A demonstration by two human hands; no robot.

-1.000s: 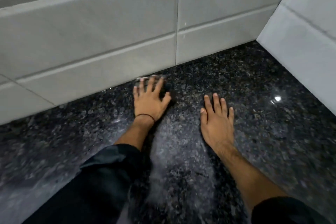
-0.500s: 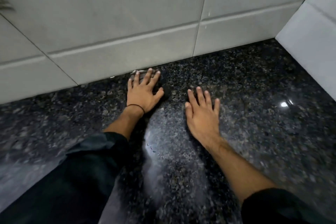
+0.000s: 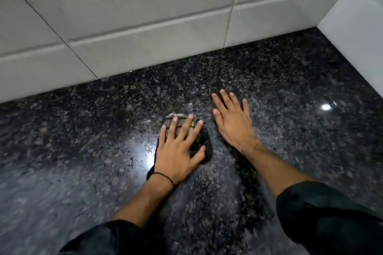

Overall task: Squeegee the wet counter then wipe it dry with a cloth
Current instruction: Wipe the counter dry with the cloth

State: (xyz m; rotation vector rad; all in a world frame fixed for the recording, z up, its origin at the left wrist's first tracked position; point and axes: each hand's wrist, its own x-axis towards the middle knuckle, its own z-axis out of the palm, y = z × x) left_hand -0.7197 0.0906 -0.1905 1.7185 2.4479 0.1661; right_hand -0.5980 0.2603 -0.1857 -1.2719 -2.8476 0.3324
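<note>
A dark speckled granite counter (image 3: pixel 279 80) fills the lower view. My left hand (image 3: pixel 178 151) lies flat with fingers spread, pressing a dark cloth (image 3: pixel 204 143) with a lighter striped end (image 3: pixel 181 119) onto the counter. Most of the cloth is hidden under the palm. My right hand (image 3: pixel 232 122) rests flat on the bare counter just right of the cloth, fingers apart, holding nothing. No squeegee is in view.
A white tiled wall (image 3: pixel 134 27) runs along the back of the counter, and a second white wall (image 3: pixel 356 33) closes the right side, forming a corner. Light glares off the counter left of my left hand and at the far right.
My left hand has dragged the cloth back from the foot of the tiled wall toward me. My right hand has stayed flat beside it.
</note>
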